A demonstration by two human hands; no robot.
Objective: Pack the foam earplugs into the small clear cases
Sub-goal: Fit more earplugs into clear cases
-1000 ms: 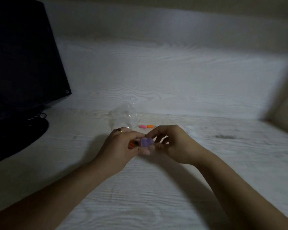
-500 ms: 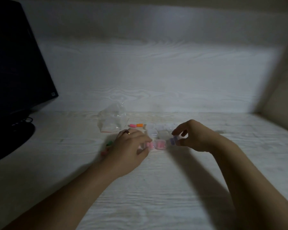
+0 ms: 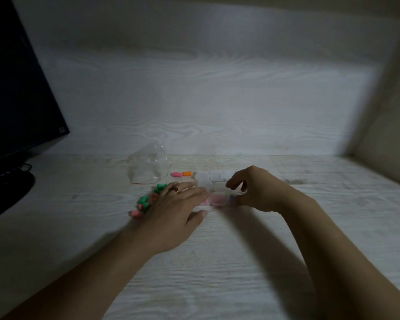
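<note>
Several small clear cases [image 3: 209, 180] stand in rows on the desk; a front one [image 3: 218, 199] holds pink earplugs. My right hand [image 3: 254, 189] has curled fingers, and its thumb and fingertips pinch a case with purple earplugs [image 3: 232, 200] at the right end of the front row. My left hand [image 3: 173, 211] lies flat with straight fingers, its tips by the leftmost pink case [image 3: 204, 202]. Loose green and pink earplugs [image 3: 144, 203] lie partly hidden under its outer edge. A pink earplug [image 3: 176, 174] and an orange earplug [image 3: 187, 173] lie behind.
A crumpled clear plastic bag [image 3: 148, 168] lies behind the earplug pile. A black monitor [image 3: 14, 93] with its round stand [image 3: 9, 192] fills the left side. A wood-grain wall [image 3: 206, 100] closes the back and a side panel [image 3: 390, 123] rises on the right.
Both hands came apart and lowered to the desk. My right hand carried the purple-filled case to the right end of the front row. My left hand opened and flattened, uncovering the loose earplugs.
</note>
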